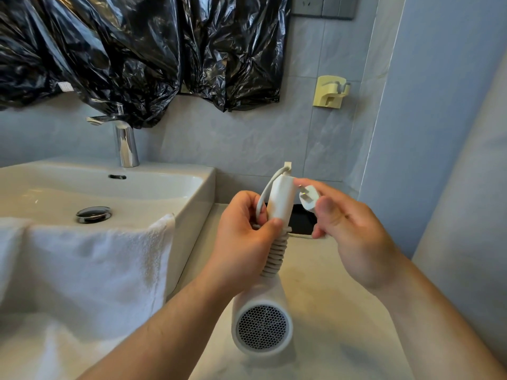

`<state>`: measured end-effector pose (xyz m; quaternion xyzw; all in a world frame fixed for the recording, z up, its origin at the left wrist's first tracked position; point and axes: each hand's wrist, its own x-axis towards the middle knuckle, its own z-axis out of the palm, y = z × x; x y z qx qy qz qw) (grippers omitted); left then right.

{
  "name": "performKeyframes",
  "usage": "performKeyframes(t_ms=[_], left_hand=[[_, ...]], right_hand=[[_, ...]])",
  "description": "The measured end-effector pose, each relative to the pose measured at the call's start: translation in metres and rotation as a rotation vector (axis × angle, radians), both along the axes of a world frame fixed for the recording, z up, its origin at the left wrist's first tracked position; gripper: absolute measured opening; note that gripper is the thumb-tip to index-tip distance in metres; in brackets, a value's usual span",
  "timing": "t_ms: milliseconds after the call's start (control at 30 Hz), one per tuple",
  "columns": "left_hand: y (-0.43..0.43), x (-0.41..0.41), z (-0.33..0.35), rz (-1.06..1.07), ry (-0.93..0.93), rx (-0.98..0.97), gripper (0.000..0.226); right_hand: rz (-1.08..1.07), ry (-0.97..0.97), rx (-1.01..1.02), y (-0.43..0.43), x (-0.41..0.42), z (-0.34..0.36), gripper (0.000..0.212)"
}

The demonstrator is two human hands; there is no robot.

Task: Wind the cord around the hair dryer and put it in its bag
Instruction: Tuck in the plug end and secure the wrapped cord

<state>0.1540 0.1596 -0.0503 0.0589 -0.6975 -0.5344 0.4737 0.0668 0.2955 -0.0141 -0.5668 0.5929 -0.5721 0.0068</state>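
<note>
A white hair dryer (262,322) hangs upside down over the counter, its mesh intake facing me and its handle pointing up. The white cord (274,256) is coiled in tight turns around the handle. My left hand (247,231) grips the handle over the coils, thumb pressing on them. My right hand (354,231) pinches the white plug (308,198) beside the top of the handle, with a short slack stretch of cord running to it. A dark object (301,219), partly hidden behind the hands, lies on the counter; I cannot tell whether it is the bag.
A white sink (153,187) with a chrome faucet (124,141) stands at the left, a white towel (90,259) draped over its front. The pale counter (343,311) runs under my hands. Black plastic sheeting (137,50) covers the wall above. A yellow wall holder (330,91) and a wall socket (323,6) are at the right.
</note>
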Motion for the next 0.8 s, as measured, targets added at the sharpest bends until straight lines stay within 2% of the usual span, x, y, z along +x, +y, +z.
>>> performKeyframes(t_ms=[67, 133, 333, 500, 633, 800], left_hand=[[0.002, 0.0, 0.0, -0.008, -0.004, -0.007, 0.021], [0.005, 0.0, -0.001, -0.026, -0.009, -0.017, 0.024], [0.015, 0.0, -0.002, -0.02, -0.015, -0.037, 0.034], [0.015, 0.001, -0.001, -0.038, -0.004, -0.025, 0.033], [0.024, 0.002, -0.002, -0.034, -0.016, -0.072, 0.032], [0.022, 0.002, -0.003, 0.0, -0.012, -0.094, 0.032]], right_hand=[[-0.103, 0.001, -0.077, -0.002, 0.002, -0.001, 0.033], [-0.187, 0.029, -0.094, -0.005, 0.004, -0.004, 0.036], [-0.232, 0.118, -0.048, -0.009, 0.006, -0.01, 0.048], [-0.266, 0.159, -0.077, -0.01, 0.006, -0.01, 0.037], [-0.253, 0.178, -0.058, -0.008, 0.005, -0.008, 0.062], [-0.289, 0.24, -0.029, -0.006, 0.004, -0.007, 0.042]])
